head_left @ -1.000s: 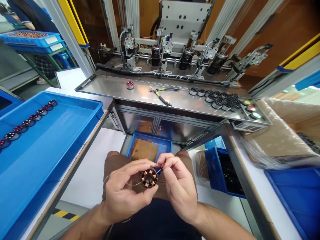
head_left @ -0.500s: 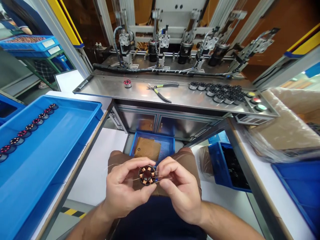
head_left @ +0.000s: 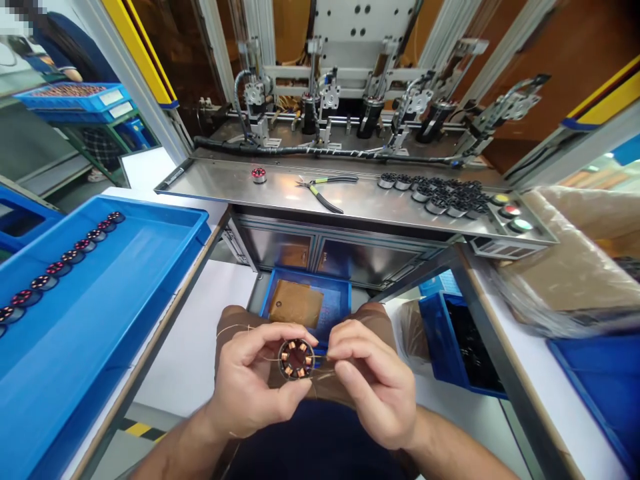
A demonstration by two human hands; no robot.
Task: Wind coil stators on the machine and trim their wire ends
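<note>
A round black motor part with copper windings (head_left: 296, 360) is held by its rim between the thumb and fingers of my left hand (head_left: 257, 373). Thin copper wires stick out from both its sides. Just right of it, my right hand (head_left: 373, 380) has thumb and fingers drawn together around the thin wire (head_left: 323, 357). On the metal shelf beyond lie a single red-topped stator (head_left: 259, 175), pliers with green and black handles (head_left: 325, 190) and a cluster of black-topped cores (head_left: 445, 192).
A blue tray (head_left: 150, 230) at left carries a row of wound parts. A machine with black cylinders (head_left: 370, 117) stands behind the shelf. Round buttons (head_left: 510, 211), a plastic-lined box (head_left: 565, 267) and blue bins are at right. A person (head_left: 75, 47) is at far left.
My right hand has moved slightly right, away from the wound part, along the wire. The part has turned a little in my left hand. The whole view has shifted slightly.
</note>
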